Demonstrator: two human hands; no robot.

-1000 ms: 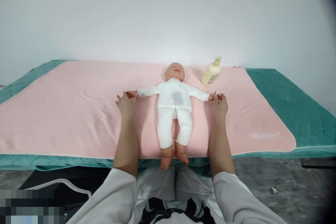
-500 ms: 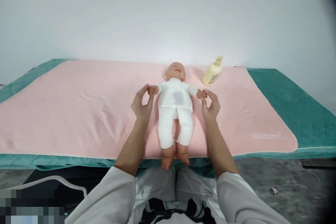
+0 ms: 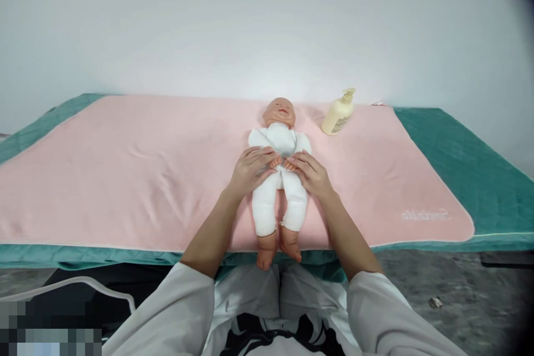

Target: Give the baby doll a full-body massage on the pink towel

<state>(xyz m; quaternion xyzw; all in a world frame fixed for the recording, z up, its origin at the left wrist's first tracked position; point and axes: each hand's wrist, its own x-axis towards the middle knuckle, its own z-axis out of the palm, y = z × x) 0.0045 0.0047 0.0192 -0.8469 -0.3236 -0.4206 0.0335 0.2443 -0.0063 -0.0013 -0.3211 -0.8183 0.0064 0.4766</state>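
Observation:
A baby doll (image 3: 280, 133) in a white top and white trousers lies on its back on the pink mat, head toward the wall. Both its arms are bent in over its belly. My left hand (image 3: 252, 169) is closed over the doll's arm on the left side, fingers across its forearm and thumb below. Mirroring that, my right hand (image 3: 312, 172) has the doll's other arm between fingers and thumb. The doll's small hands (image 3: 288, 164) show near my fingertips, almost meeting at the middle. Its bare feet (image 3: 267, 250) hang over the mat's front edge.
A pale yellow pump bottle (image 3: 337, 115) stands on the pink mat (image 3: 125, 178), right of the doll's head. Beneath lies a green padded cover (image 3: 471, 161). A white wall (image 3: 267, 22) rises behind. A dark object with a pale curved bar (image 3: 94, 281) is at lower left.
The doll's arms, stretched out sideways before, are now folded in over its belly. Both my hands have moved inward with them, from pinching its hands to lying over its arms.

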